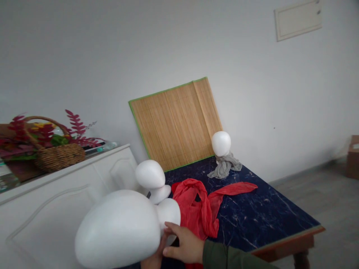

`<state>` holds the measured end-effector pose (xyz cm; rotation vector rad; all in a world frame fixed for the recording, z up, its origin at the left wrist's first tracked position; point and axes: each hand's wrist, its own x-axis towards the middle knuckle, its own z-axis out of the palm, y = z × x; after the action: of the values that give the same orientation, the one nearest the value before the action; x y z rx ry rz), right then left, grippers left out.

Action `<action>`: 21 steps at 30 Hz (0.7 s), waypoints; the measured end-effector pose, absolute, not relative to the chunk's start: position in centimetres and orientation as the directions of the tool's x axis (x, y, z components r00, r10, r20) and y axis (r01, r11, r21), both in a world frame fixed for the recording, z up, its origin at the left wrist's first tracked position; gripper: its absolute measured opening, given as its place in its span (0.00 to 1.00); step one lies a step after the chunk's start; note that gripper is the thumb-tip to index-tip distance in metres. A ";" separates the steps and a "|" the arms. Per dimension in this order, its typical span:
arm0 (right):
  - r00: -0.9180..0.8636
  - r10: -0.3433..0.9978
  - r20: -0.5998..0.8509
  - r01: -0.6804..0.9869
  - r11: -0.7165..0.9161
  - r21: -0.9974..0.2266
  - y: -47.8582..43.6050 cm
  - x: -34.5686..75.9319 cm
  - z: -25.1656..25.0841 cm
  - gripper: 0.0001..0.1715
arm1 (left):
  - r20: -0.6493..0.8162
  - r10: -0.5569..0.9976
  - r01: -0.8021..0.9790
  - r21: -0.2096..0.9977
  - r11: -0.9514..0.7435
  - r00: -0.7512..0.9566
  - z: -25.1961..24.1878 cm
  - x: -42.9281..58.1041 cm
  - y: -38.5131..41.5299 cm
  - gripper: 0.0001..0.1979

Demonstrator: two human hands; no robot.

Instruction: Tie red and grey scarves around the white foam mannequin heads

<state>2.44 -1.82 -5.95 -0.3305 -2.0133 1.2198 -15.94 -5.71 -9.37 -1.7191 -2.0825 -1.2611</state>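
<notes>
A large white foam mannequin head (120, 228) is held up close to the camera, tilted on its side. My right hand (183, 244), in a green sleeve, grips its neck and base. Only a small part of my left hand (151, 261) shows under the neck, touching it. Behind it a second white foam head (151, 177) stands on the dark blue marbled table (266, 216). A red scarf (202, 205) lies crumpled on the table just beyond my right hand. A third foam head (221, 144) stands at the far side with a grey scarf (224, 166) around its neck.
A bamboo mat (176, 123) leans against the white wall behind the table. A white cabinet (70, 198) on the left carries a wicker basket (56, 153) of red and yellow artificial flowers. A brown box (353, 157) sits on the grey floor at far right.
</notes>
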 end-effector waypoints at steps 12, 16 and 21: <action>-0.286 0.860 0.422 0.717 0.484 -0.502 9.0 12.7 -10.2 0.41 | 0.566 0.598 0.803 0.540 0.252 -0.568 -8.0 -23.7 -5.0 0.27; -0.418 0.811 0.409 0.689 0.576 -0.440 7.5 13.7 -10.8 0.32 | 0.523 0.486 0.706 0.610 0.360 -0.700 -8.4 -24.7 -3.1 0.40; -0.682 0.586 0.438 0.381 0.796 -0.471 3.9 13.1 -11.5 0.19 | 0.519 0.485 0.701 0.619 0.354 -0.704 -9.4 -24.2 -0.4 0.46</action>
<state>13.12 3.94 -11.52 -0.7141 -2.3963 0.4626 -24.24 -0.43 -9.35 -1.0619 -2.3721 -1.2714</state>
